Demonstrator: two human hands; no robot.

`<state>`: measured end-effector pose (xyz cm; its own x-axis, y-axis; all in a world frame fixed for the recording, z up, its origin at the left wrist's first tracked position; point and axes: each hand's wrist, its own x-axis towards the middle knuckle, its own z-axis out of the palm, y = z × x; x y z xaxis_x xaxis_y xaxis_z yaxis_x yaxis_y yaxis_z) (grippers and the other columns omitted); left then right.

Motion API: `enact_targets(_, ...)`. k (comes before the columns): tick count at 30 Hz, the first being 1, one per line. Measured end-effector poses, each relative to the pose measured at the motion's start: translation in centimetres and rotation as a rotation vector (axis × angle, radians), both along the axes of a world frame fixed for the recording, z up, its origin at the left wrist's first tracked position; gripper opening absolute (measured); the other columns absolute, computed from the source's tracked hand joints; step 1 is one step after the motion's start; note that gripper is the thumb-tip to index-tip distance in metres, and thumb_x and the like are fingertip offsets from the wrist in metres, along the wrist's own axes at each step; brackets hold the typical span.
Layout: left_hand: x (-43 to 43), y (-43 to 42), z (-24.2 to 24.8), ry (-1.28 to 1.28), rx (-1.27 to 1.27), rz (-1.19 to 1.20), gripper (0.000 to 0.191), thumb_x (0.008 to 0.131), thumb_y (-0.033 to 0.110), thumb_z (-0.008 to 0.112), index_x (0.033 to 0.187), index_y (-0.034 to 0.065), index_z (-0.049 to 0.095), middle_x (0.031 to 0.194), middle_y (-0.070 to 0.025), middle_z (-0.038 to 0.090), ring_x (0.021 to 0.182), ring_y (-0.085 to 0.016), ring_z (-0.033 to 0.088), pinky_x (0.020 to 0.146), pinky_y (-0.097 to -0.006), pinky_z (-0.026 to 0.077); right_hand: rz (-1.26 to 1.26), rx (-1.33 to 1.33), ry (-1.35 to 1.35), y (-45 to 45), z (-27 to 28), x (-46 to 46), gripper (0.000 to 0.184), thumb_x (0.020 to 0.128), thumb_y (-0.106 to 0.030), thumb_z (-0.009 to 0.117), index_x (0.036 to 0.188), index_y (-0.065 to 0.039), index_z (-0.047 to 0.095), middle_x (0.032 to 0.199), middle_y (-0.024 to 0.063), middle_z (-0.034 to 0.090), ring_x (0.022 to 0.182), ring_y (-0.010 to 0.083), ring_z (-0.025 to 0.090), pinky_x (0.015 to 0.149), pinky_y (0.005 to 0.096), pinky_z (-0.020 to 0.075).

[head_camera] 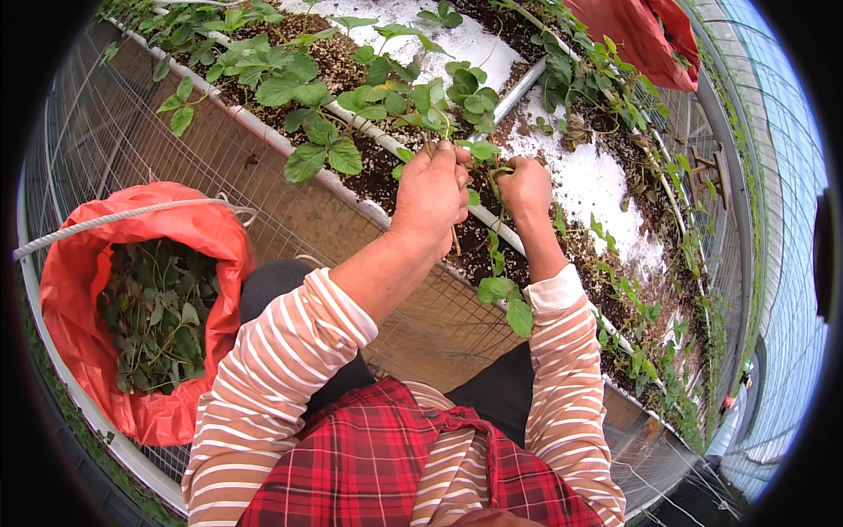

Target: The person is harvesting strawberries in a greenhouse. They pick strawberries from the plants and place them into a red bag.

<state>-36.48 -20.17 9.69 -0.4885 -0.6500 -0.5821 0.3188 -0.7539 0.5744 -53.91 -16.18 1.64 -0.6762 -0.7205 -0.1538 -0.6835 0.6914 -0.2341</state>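
Note:
Strawberry plants grow in a raised bed of dark, speckled potting soil. My left hand is closed around some thin stems at a plant's base, and a brown stalk end pokes out below its fingers. To its right, my right hand pinches a green stem between thumb and curled fingers. Below the hands a leafy strawberry runner hangs over the bed's front edge. What lies inside both fists is mostly hidden.
An open red sack of cut leaves sits at the left, with a white rope across its rim. Another red sack is at top right. White pipes and a metal bar cross the bed; wire mesh lies below.

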Motion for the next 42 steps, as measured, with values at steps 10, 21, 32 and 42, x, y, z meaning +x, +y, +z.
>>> enact_targets(10, -0.7, 0.5, -0.5, -0.061, -0.203, -0.025, 0.014, 0.096, 0.02, 0.057, 0.086, 0.0107, 0.054, 0.061, 0.0086, 0.04, 0.044, -0.002, 0.031, 0.038, -0.0198, 0.023, 0.134, -0.365, -0.147, 3.3, -1.5, 1.2, 0.011, 0.078, -0.012, 0.066, 0.087, -0.005, 0.065, 0.077, 0.014, 0.067, 0.068, 0.026, 0.066, 0.067, 0.0337, 0.0509)
enact_targets(21, -2.2, 0.9, -3.8, -0.323, -0.385, -0.127, 0.017, 0.09, 0.011, 0.058, 0.084, -0.0018, 0.067, 0.072, -0.0035, 0.064, 0.065, -0.009, 0.051, 0.062, -0.0278, 0.045, 0.235, -0.669, -0.076, 6.1, -3.9, 2.2, 0.012, 0.078, -0.008, 0.071, 0.089, -0.007, 0.065, 0.08, 0.0106, 0.063, 0.072, 0.0297, 0.063, 0.064, 0.0354, 0.05)
enact_targets(32, -4.3, 0.0, -10.7, -0.565, -0.697, -0.418, 0.03, 0.078, 0.024, 0.068, 0.098, 0.0022, 0.07, 0.085, -0.0152, 0.071, 0.081, -0.027, 0.069, 0.076, -0.0365, 0.052, 0.289, -0.623, -0.203, 7.3, -3.3, 2.0, 0.023, 0.074, 0.002, 0.065, 0.096, -0.005, 0.069, 0.085, 0.0111, 0.063, 0.078, 0.0293, 0.063, 0.07, 0.0349, 0.0504)
enact_targets(42, -3.9, 0.1, -8.7, -1.025, -1.052, -0.524, 0.024, 0.083, 0.02, 0.068, 0.095, -0.0004, 0.069, 0.082, -0.0195, 0.068, 0.08, -0.034, 0.067, 0.073, -0.0414, 0.051, -0.025, -0.537, -0.349, 6.5, -5.1, 0.3, 0.02, 0.079, -0.011, 0.071, 0.095, -0.001, 0.069, 0.084, 0.0161, 0.069, 0.075, 0.026, 0.067, 0.072, 0.034, 0.0505)
